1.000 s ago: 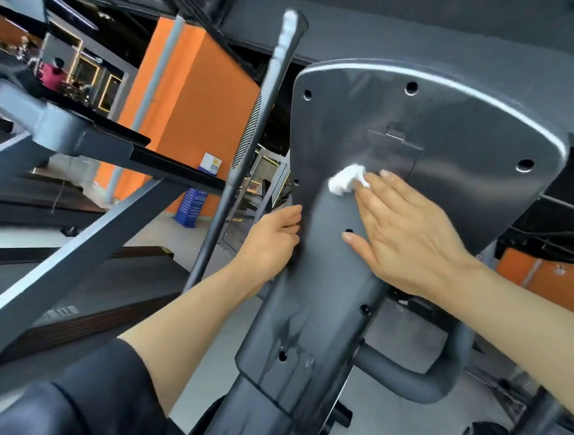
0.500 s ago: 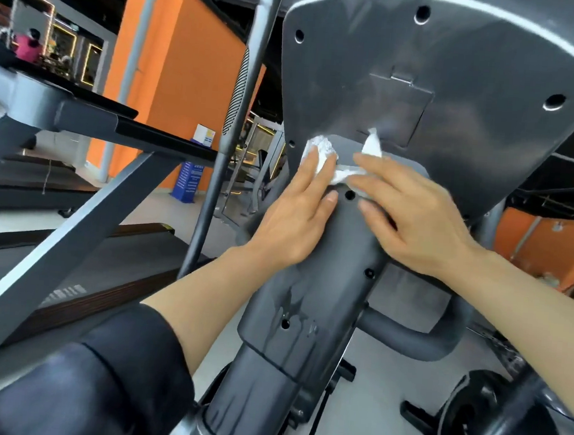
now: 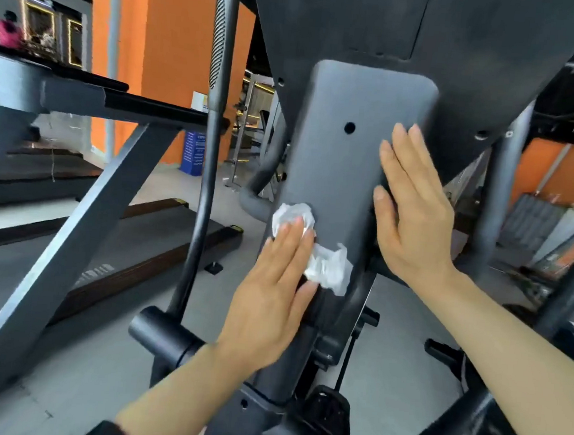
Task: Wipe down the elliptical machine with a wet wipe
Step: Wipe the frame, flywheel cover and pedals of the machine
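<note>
The left hand (image 3: 274,297) presses a crumpled white wet wipe (image 3: 314,248) flat against the lower part of the elliptical machine's grey column cover (image 3: 344,167). Its fingers (image 3: 292,238) lie straight and close together over the wipe, holding it to the plastic by pressure alone; part of the wipe bunches above the fingertips and part spills out to the right, near the cover's lower right edge. The thumb stretches out to the right beneath the wipe.

The right hand (image 3: 412,220) rests flat on the cover's right edge, higher up, its fingers straight and together, holding nothing. The two hands are apart, with bare grey plastic between them. A round screw hole (image 3: 349,128) sits in the cover above and left of the right hand's fingertips.

Above the cover spreads the dark underside of the console (image 3: 464,42). Just left of the column a dark handlebar pole (image 3: 212,142) runs upward, ending below in a black pivot joint (image 3: 163,336). Farther left stands a treadmill (image 3: 70,166) with slanted grey uprights, and behind it an orange wall (image 3: 176,37). The floor (image 3: 96,356) is pale grey.
</note>
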